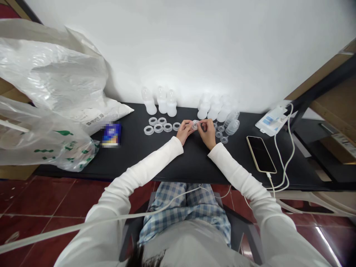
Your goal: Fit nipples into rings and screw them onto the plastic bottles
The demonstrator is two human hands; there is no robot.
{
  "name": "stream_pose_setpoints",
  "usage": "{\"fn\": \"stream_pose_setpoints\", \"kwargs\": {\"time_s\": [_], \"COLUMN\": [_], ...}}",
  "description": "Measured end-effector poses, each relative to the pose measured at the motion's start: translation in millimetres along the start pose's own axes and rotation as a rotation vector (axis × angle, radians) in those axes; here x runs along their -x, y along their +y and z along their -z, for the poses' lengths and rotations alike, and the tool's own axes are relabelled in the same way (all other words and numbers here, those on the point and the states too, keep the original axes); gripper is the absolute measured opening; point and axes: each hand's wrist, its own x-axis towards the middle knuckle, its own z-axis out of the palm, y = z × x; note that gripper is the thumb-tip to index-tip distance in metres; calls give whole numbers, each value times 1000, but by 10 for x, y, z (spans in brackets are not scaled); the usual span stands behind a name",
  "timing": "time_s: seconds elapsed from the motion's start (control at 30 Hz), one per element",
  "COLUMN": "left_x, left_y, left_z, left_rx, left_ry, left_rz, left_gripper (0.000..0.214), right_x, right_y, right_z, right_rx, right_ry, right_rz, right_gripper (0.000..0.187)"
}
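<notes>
My left hand (184, 130) and my right hand (208, 132) meet over the middle of the black table (178, 159). Together their fingers pinch a small clear plastic ring part (195, 125). Several white plastic rings (158, 127) lie in two rows just left of my left hand. Small clear nipples (222, 134) lie just right of my right hand. Three translucent bottles (161, 101) stand at the wall behind the rings. More bottles (215, 107) stand behind my right hand, some lying tipped over.
Large clear plastic bags (52, 96) fill the table's left end, with a blue packet (111, 135) beside them. A phone (260, 154) on a white cable lies at the right, near a white power strip (271, 120). A dark shelf frame (319, 111) stands far right.
</notes>
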Motion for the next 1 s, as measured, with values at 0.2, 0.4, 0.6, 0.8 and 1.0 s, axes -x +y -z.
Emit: {"fn": "stream_pose_setpoints", "kwargs": {"time_s": [0.2, 0.4, 0.6, 0.8, 1.0], "left_x": [-27, -44, -33, -1, 11], "left_y": [-89, -106, -96, -90, -99], "left_z": [38, 60, 64, 63, 80], "left_rx": [-110, -155, -212, -280, -387], "left_ry": [-14, 39, 85, 106, 115], "left_rz": [-85, -115, -149, -192, -226], "left_gripper": [37, 36, 37, 36, 32], "right_x": [13, 34, 24, 24, 38], "right_y": [51, 32, -55, -57, -13], "right_z": [-4, -9, 22, 13, -3], "right_rx": [34, -47, -125, -182, -221], "right_ry": [-44, -67, -197, -187, -216], "right_rz": [-68, -78, -105, -140, -166], "right_gripper": [17, 37, 40, 42, 44]}}
